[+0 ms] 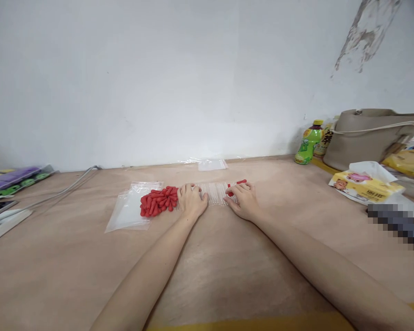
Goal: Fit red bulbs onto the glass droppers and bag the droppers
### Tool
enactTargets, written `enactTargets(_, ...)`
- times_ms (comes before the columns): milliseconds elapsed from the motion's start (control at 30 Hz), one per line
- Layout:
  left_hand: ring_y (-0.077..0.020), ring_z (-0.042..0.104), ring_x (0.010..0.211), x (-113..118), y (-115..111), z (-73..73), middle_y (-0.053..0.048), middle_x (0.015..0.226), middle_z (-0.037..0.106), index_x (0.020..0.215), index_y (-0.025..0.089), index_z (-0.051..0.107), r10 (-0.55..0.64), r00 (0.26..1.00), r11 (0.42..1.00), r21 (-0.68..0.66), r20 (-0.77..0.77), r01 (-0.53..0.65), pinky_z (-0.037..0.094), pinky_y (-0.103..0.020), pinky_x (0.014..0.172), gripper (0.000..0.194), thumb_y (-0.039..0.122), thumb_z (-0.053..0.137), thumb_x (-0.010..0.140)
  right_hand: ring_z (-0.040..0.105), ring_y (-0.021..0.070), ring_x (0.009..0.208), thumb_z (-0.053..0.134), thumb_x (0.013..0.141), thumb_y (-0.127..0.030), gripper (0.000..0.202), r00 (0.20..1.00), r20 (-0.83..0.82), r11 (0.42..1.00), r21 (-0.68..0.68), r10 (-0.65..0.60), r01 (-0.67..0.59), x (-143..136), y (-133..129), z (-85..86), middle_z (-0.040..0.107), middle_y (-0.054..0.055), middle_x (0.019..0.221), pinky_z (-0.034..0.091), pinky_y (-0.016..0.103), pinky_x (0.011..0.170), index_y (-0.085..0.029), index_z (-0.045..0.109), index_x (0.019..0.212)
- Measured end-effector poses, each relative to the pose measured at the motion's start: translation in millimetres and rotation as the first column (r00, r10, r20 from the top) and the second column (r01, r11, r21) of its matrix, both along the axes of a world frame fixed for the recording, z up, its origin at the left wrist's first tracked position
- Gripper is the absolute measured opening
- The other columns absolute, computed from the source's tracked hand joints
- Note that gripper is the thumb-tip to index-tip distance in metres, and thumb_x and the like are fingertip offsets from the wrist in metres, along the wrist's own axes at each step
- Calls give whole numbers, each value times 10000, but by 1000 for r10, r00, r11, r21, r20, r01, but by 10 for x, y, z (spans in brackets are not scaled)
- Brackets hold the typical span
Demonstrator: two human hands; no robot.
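A row of thin clear strips [216,194] lies across the middle of the table between my hands. On its left end rests my left hand [191,200], fingers spread and lying flat, right beside a heap of small red rounded pieces [158,202]. My right hand [242,200] is at the row's right end, its fingers curled around a small red piece [229,191]. Another red piece [242,181] shows just beyond the right fingers. Under and beside the red heap are clear plastic bags [126,214].
More clear bags [212,165] lie by the wall. On the right are a green bottle [309,143], a grey-beige bag [362,138] and a yellow tissue pack [367,186]. A cable [69,187] and purple and green items [15,179] are on the left.
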State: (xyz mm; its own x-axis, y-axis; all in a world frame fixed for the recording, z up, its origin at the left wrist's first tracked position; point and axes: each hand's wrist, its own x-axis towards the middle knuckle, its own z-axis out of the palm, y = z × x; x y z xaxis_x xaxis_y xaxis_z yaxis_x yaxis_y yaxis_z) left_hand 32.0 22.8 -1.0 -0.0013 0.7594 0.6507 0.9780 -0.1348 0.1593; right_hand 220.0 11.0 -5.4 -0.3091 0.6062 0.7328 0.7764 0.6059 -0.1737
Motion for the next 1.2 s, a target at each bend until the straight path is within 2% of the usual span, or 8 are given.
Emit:
enactTargets(300,-319,394,1047,116,114,230,-166,1050,528,791,150,677,208,977,934,-288,-44,-212,268,-442,866,345,422,495,682,525,163,780,504,818,-343,149,1000,-28,999,-37,-7,6,-3,2,25,639,2,767,240,344,837,-198,534,796)
enactTargets(533,-337,417,999,142,185,253,-186,974,570,765,122,678,209,976,931,-292,-61,-217,267,-476,849,326,372,496,664,522,172,778,443,844,-239,100,999,-5,997,-52,-50,50,-41,12,4,646,18,812,256,344,813,-200,527,808)
enactTargets(667,-352,422,989,152,178,268,-196,956,575,744,106,671,179,982,947,-262,-59,-188,290,-496,830,287,321,490,687,540,193,818,465,822,-251,188,994,-88,995,-81,-60,53,-36,35,-21,640,55,852,274,351,818,-172,503,989)
enactTargets(767,-351,428,990,153,134,313,-200,956,567,739,88,650,94,995,970,-219,-44,-102,330,-473,814,267,269,454,741,546,205,842,484,808,-247,317,989,-126,993,-99,-72,60,-16,40,-34,647,64,861,284,355,810,-152,463,1110)
enactTargets(900,-240,474,966,68,-47,301,-110,924,584,833,129,592,-147,988,979,-154,-53,137,374,-342,845,216,213,393,834,546,189,839,450,840,-231,175,999,-34,997,-68,-39,37,3,10,-18,656,49,883,275,354,794,-207,580,954)
enactTargets(1000,-177,529,849,-106,-231,184,-58,885,589,847,166,544,-311,949,945,-128,-51,302,422,-284,767,176,208,374,868,540,177,825,451,846,-245,171,999,-30,998,-44,-39,37,3,-10,1,652,41,862,285,350,795,-210,609,900)
enactTargets(1067,-174,548,775,-252,-329,92,-54,827,589,854,165,520,-456,890,888,-73,-17,454,443,-288,697,173,218,357,881,538,178,804,465,843,-280,175,998,-49,999,-40,-29,27,0,-10,2,643,45,827,305,351,790,-202,621,854)
enactTargets(1200,-164,577,744,-465,-410,-8,-46,808,609,898,166,509,-524,851,850,-37,28,525,461,-275,654,151,198,363,877,541,170,759,442,855,-297,209,990,-108,992,-75,91,-99,-12,-3,-33,614,59,782,392,310,716,-189,622,852)
